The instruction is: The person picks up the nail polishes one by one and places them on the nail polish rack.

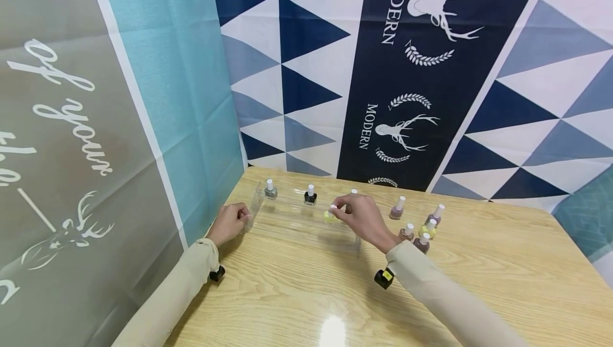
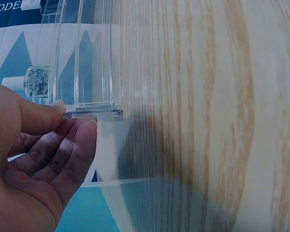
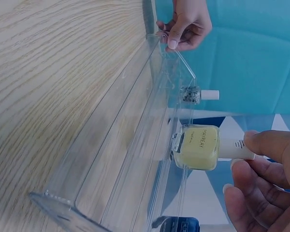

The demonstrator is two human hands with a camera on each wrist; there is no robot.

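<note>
A clear acrylic tiered rack (image 1: 256, 203) stands on the table. My left hand (image 1: 230, 223) pinches its left end panel between thumb and fingers. Over the rack's lower tiers, my right hand (image 1: 361, 218) grips a yellow nail polish bottle (image 3: 199, 147) by its white cap; whether the bottle touches a tier I cannot tell. On the rack's back tier stand a black-speckled nail polish bottle (image 1: 270, 192) and a black nail polish bottle (image 1: 310, 197). Behind my right hand, another bottle (image 1: 354, 191) is mostly hidden, its white cap showing.
Right of the rack, several more white-capped nail polish bottles stand on the wooden table (image 1: 287, 294): a mauve one (image 1: 396, 211) apart, and a cluster with a second yellow bottle (image 1: 428, 229) and a dark mauve one (image 1: 422, 244). Patterned cloth (image 1: 306, 70) hangs behind.
</note>
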